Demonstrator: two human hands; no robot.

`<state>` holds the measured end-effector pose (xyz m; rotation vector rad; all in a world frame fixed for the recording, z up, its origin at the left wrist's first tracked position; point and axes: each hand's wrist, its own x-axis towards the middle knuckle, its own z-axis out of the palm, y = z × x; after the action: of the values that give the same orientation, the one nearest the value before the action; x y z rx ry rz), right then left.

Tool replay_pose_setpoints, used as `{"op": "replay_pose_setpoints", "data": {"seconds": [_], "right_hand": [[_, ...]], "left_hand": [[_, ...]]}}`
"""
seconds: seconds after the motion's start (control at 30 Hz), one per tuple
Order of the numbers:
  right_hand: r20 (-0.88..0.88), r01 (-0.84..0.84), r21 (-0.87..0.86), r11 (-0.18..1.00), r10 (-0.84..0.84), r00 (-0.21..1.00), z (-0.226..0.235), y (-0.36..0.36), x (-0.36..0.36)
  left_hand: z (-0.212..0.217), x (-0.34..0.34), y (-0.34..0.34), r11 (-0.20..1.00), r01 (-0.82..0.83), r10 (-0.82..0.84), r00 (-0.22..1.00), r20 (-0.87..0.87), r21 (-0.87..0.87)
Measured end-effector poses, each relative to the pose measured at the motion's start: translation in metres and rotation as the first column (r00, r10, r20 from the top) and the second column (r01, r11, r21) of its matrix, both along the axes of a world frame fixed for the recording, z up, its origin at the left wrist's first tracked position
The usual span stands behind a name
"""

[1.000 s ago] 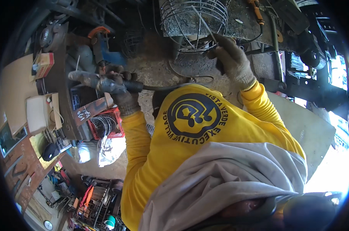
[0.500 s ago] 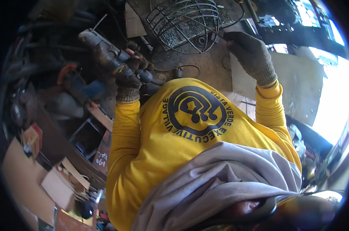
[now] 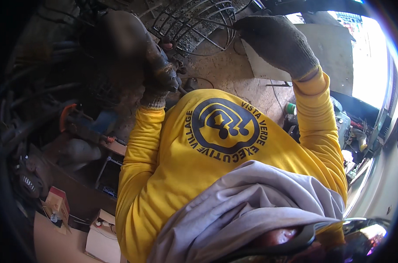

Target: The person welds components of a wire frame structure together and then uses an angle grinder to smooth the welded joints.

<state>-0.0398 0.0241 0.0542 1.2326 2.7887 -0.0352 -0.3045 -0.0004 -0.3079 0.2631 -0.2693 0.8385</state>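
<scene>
Closest to my lens I've got grey cloth (image 3: 251, 210) bunched over the chest, and right under it the yellow long-sleeved shirt (image 3: 172, 175) with a round dark emblem, both sleeves running up and away from me. Follow the left sleeve and there's the left hand (image 3: 161, 74), in a dirty knit glove, fingers wrapped tight around the dark body of a power tool (image 3: 120, 39); the tool's front end rises toward the upper left and goes blurry, so I can't make out its tip. Over on the other side, the right hand (image 3: 275, 41), in a dark grey glove, is curled over the rim of a round wire cage (image 3: 194, 24); it looks like a clamping grip on the wire, though the fingertips are hidden behind the glove's back. That cage sits at the top of the picture, between the two hands, over stained concrete floor (image 3: 225, 74), with a pale flat board (image 3: 326, 48) just beside it to the right. Off to the left, lower down, I see a cluttered workbench: a small cardboard box (image 3: 58, 204) near its front edge, a dark crate (image 3: 107, 175) and an orange-handled tool (image 3: 69, 116) further back. Far right it's bright daylight and a jumble of machine parts (image 3: 343, 127).
</scene>
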Motion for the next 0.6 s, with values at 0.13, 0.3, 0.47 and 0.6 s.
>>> {"op": "replay_pose_setpoints", "data": {"seconds": [0.13,0.3,0.47,0.6], "right_hand": [[-0.046,0.031,0.002,1.0,-0.031,0.998,-0.008,-0.004,0.006],[-0.052,0.096,-0.066,0.993,-0.1,0.994,-0.007,-0.002,0.005],[-0.105,-0.003,-0.128,0.992,-0.011,0.994,0.006,0.001,0.003],[-0.025,0.195,-0.253,0.948,-0.208,0.978,0.011,-0.002,-0.007]], "left_hand": [[-0.005,0.024,-0.016,0.847,-0.242,-0.092,0.81,-0.579,-0.474],[0.048,0.041,-0.04,0.8,-0.583,0.454,0.436,-0.777,0.14],[0.07,0.049,-0.043,0.712,-0.605,0.599,0.261,-0.757,0.356],[0.078,0.038,-0.036,0.835,-0.535,0.459,0.548,-0.699,0.129]]}}
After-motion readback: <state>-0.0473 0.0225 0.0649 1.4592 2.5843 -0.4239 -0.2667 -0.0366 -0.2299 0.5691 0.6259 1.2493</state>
